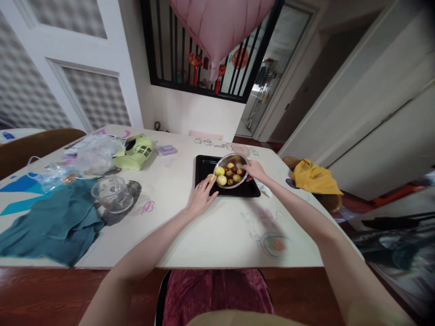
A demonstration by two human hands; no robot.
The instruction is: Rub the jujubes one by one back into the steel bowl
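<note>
A shiny metal bowl (246,158) is tilted to the left above a black rectangular tray (234,192). Inside it lie several small round jujubes (222,180), some yellow-green, some red-brown. My right hand (256,170) is closed on the bowl's right rim. At the tray's left side, my left hand (202,195) has its fingers stretched toward the bowl and its thumb apart. Its fingertips are against one yellow-green jujube (211,177) just outside the bowl's left rim. The palm side is hidden.
To the left are a clear plastic tub (112,194), a teal cloth (50,226), a light green bag (137,153) and crumpled clear plastic (98,154). A white tissue (264,188) lies right of the tray. A yellow cloth (316,176) hangs over a chair. A pink balloon (220,27) hangs above.
</note>
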